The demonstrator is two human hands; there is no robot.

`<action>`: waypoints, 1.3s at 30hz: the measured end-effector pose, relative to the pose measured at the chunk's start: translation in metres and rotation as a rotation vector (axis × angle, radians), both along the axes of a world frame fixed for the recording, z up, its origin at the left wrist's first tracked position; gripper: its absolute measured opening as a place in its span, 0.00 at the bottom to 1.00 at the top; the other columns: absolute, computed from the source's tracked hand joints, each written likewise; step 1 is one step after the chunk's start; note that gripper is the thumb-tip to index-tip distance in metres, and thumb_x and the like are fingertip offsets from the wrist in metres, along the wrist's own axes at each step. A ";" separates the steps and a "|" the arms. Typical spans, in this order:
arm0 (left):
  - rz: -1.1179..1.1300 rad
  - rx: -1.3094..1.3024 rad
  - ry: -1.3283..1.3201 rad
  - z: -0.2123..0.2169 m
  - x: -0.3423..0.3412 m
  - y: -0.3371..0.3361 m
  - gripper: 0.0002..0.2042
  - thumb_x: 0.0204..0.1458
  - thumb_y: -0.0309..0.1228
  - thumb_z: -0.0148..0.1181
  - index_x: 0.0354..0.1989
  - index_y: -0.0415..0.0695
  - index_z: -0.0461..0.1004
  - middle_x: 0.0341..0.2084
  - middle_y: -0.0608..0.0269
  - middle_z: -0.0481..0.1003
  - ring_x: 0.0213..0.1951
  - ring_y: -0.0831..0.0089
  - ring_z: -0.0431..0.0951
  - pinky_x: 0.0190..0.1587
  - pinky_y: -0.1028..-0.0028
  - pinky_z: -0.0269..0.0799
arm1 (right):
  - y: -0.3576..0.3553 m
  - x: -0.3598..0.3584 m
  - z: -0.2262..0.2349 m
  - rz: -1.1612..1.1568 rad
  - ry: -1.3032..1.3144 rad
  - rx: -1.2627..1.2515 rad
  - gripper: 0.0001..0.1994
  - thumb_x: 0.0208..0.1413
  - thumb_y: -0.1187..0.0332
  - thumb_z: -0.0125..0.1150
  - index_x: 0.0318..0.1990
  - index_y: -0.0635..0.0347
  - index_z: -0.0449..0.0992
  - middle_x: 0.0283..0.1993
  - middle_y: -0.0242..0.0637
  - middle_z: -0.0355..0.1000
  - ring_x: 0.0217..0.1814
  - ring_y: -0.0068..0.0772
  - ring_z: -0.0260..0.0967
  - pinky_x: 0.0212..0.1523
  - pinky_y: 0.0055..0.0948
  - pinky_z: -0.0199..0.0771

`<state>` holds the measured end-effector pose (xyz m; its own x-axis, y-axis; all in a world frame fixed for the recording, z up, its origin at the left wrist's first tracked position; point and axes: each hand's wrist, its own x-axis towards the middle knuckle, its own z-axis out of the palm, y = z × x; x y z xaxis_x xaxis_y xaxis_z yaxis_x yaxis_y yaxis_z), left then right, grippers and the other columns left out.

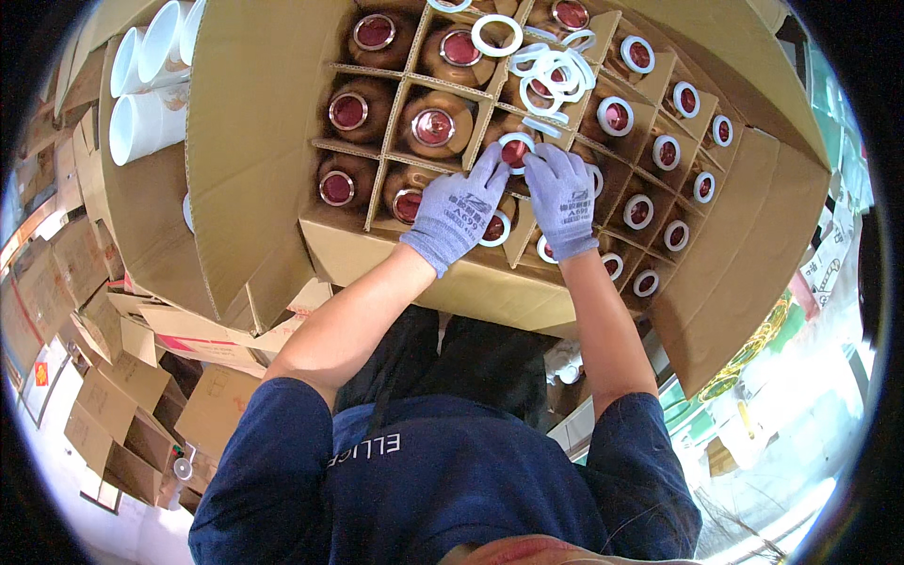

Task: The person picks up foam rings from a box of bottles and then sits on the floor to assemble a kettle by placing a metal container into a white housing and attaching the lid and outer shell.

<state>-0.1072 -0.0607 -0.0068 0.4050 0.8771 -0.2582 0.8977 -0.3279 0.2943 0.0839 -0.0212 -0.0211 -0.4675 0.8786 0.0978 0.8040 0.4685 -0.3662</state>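
My left hand [460, 212] and my right hand [563, 202], both in grey-lilac work gloves, meet over a cardboard carton. Their fingertips hold opposite sides of a white ring [517, 139] round the red-centred mouth of a bottle-like vessel. The carton is split by cardboard dividers [399, 118], with a shiny brown vessel in each visible compartment. On the right, many mouths wear white rings, such as this ring [615, 117]. At the left, bare metal-rimmed mouths show, among them this vessel [434, 126]. A loose heap of white rings [556, 77] lies over the dividers beyond my hands.
The carton's left flap [250, 141] and right flap [730, 245] stand spread out. Left of it, another open carton [151, 193] holds white cylinders [149, 122]. Folded cardboard boxes [113, 400] are stacked at the lower left. A yellow cord bundle [753, 353] lies at the right.
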 end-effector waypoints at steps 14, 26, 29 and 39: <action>0.525 -0.125 -0.791 0.021 -0.063 -0.034 0.21 0.47 0.24 0.58 0.53 0.39 0.72 0.44 0.49 0.77 0.47 0.53 0.79 0.53 0.63 0.74 | 0.044 0.001 -0.011 -0.180 -0.250 0.237 0.07 0.47 0.66 0.63 0.35 0.49 0.76 0.37 0.35 0.71 0.41 0.43 0.70 0.41 0.45 0.69; 0.436 0.162 -0.576 0.033 -0.109 -0.025 0.30 0.43 0.22 0.59 0.61 0.43 0.68 0.58 0.48 0.70 0.52 0.51 0.76 0.51 0.62 0.76 | 0.036 -0.119 0.001 0.129 0.125 0.229 0.09 0.45 0.71 0.65 0.36 0.52 0.73 0.41 0.32 0.73 0.40 0.41 0.70 0.42 0.43 0.67; 0.368 0.105 -0.433 0.025 -0.107 -0.013 0.35 0.43 0.22 0.60 0.65 0.46 0.64 0.65 0.53 0.66 0.42 0.54 0.80 0.41 0.63 0.78 | 0.024 -0.115 0.001 0.188 0.051 0.223 0.09 0.44 0.67 0.63 0.35 0.49 0.75 0.41 0.29 0.72 0.43 0.37 0.70 0.44 0.42 0.68; 0.153 0.164 -0.140 -0.007 -0.100 -0.001 0.29 0.49 0.32 0.59 0.63 0.46 0.67 0.64 0.60 0.67 0.31 0.69 0.81 0.33 0.70 0.77 | 0.025 -0.102 -0.001 0.408 0.092 0.118 0.10 0.45 0.67 0.62 0.37 0.51 0.76 0.42 0.31 0.74 0.48 0.38 0.71 0.49 0.44 0.69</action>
<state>-0.2071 -0.0619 -0.0133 0.2860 0.9565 -0.0578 0.8948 -0.2450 0.3733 -0.0182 0.0038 -0.0225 -0.7591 0.6035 0.2440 0.5106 0.7845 -0.3520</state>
